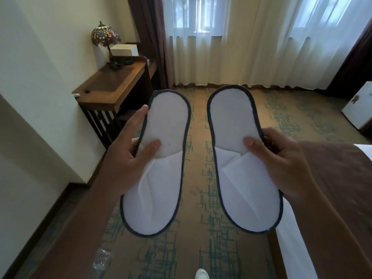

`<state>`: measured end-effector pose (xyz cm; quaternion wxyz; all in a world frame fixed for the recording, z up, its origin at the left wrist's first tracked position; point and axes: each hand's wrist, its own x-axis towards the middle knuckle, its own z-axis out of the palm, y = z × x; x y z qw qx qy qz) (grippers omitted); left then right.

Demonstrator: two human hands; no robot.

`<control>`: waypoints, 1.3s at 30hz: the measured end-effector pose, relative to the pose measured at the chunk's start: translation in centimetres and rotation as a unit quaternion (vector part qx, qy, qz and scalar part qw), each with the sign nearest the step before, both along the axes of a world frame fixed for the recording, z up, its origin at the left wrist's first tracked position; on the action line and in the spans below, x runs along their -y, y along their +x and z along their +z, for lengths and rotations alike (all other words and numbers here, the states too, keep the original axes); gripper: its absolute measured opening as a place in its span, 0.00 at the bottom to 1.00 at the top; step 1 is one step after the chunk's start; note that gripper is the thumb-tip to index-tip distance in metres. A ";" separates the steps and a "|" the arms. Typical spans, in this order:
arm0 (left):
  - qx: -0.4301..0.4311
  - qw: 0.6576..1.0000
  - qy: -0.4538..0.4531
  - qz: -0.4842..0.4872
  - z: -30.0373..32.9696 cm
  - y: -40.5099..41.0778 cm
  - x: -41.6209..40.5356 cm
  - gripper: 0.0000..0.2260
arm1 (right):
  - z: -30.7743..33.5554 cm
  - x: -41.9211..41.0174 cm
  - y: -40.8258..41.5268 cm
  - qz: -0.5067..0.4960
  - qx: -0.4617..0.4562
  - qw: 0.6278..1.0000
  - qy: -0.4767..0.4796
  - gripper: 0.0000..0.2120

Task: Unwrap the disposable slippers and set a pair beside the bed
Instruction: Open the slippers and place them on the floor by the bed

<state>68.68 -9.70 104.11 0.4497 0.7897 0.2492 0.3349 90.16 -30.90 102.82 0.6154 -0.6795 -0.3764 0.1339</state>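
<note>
Two white disposable slippers with dark blue trim hang in the air over the carpet, heels pointing away from me. My left hand (128, 156) grips the left slipper (159, 178) at its side, thumb pressed on the insole. My right hand (281, 160) holds the right slipper (241, 168) the same way. Both slippers are out of their wrap. A crumpled clear plastic wrapper (101, 261) lies on the floor at the lower left. The bed (346, 198), with a brown runner and white sheet, fills the right edge.
A dark wooden desk (112, 85) with a stained-glass lamp (105, 37) and a white box (123, 50) stands at the left wall. Cream curtains (231, 47) cover the far windows. A white mini fridge (358, 105) sits at the right. A white shoe tip (202, 274) shows below.
</note>
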 end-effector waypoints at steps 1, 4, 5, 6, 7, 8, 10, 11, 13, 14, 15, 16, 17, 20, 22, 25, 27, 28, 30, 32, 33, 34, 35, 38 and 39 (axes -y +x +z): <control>-0.004 1.000 0.004 -0.002 0.0 1.3 -0.8 0.30 | 0.0 -0.8 1.5 -0.002 -0.006 1.000 0.000 0.05; 0.006 1.000 0.010 0.016 -0.1 5.1 -3.4 0.28 | 0.2 -3.3 5.7 0.007 -0.015 1.000 -0.014 0.09; 0.011 1.000 0.006 0.020 -0.2 6.4 -4.2 0.28 | 0.1 -4.2 7.0 0.011 -0.013 1.000 -0.019 0.09; 0.011 1.000 0.002 0.023 -0.4 7.6 -5.2 0.28 | 0.1 -5.0 8.3 0.012 -0.016 1.000 -0.017 0.09; 0.008 1.000 -0.001 0.025 -0.6 8.9 -6.1 0.28 | 0.1 -6.0 9.5 0.012 -0.023 1.000 -0.012 0.09; 0.004 1.000 -0.002 0.029 -0.8 10.1 -7.0 0.28 | 0.0 -7.0 10.7 0.009 -0.033 0.999 -0.007 0.09; 0.000 0.999 0.001 0.036 -1.4 12.6 -9.2 0.28 | -0.2 -9.3 13.0 0.000 -0.044 0.999 -0.008 0.09; -0.002 0.999 0.003 0.039 -1.7 13.9 -10.4 0.28 | -0.4 -10.5 14.2 -0.008 -0.048 0.999 -0.011 0.09; -0.001 0.999 0.005 0.041 -2.3 16.7 -13.0 0.28 | -0.9 -12.9 16.7 -0.025 -0.054 0.998 -0.009 0.09; -0.001 0.999 0.009 0.040 -2.5 18.2 -14.5 0.28 | -1.1 -14.2 18.1 -0.031 -0.058 0.998 -0.003 0.09; -0.001 0.999 0.010 0.037 -2.8 19.7 -16.0 0.28 | -1.3 -15.5 19.4 -0.036 -0.064 0.997 0.000 0.09; 0.002 0.999 0.008 0.035 -3.0 21.2 -17.6 0.27 | -1.4 -16.8 20.8 -0.042 -0.068 0.997 0.000 0.09; 0.006 0.999 0.006 0.033 -3.2 22.8 -19.3 0.27 | -1.5 -18.3 22.2 -0.047 -0.070 0.996 -0.001 0.09; 0.018 0.999 -0.004 0.030 -3.4 27.7 -24.8 0.25 | -1.5 -22.9 26.4 -0.052 -0.070 0.996 -0.014 0.08; 0.026 0.999 -0.021 0.024 -3.2 31.0 -28.6 0.25 | -1.1 -25.7 29.2 -0.053 -0.071 0.996 -0.022 0.07; 0.024 1.000 -0.012 -0.010 -2.2 35.9 -33.2 0.25 | -0.4 -29.2 32.9 -0.069 -0.063 0.995 -0.025 0.10; 0.029 0.999 -0.004 -0.029 -1.6 39.0 -35.5 0.25 | 0.0 -31.1 35.3 -0.080 -0.061 0.995 -0.027 0.10; 0.030 0.999 -0.001 -0.036 -1.3 40.5 -36.4 0.25 | 0.1 -31.9 36.6 -0.082 -0.060 0.994 -0.029 0.09; 0.029 0.998 0.008 -0.051 -1.0 43.5 -38.0 0.25 | 0.2 -33.4 39.1 -0.085 -0.064 0.994 -0.031 0.08; 0.026 0.997 0.008 -0.071 -1.1 46.9 -39.6 0.24 | 0.0 -34.8 41.8 -0.093 -0.075 0.992 -0.028 0.08; 0.025 0.997 0.007 -0.078 -1.3 48.6 -40.4 0.24 | -0.1 -35.5 43.2 -0.097 -0.080 0.992 -0.024 0.07; 0.024 0.996 0.007 -0.084 -1.4 50.3 -41.1 0.24 | -0.3 -36.2 44.7 -0.103 -0.084 0.991 -0.021 0.07; 0.024 0.996 0.008 -0.087 -1.7 52.2 -41.9 0.24 | -0.5 -36.8 46.3 -0.110 -0.085 0.990 -0.021 0.07; 0.023 0.994 -0.002 -0.103 -2.2 58.0 -43.6 0.24 | -1.0 -38.3 51.6 -0.123 -0.082 0.989 -0.017 0.07; 0.020 0.994 -0.005 -0.111 -2.3 60.0 -44.0 0.25 | -1.1 -38.6 53.5 -0.123 -0.083 0.989 -0.013 0.07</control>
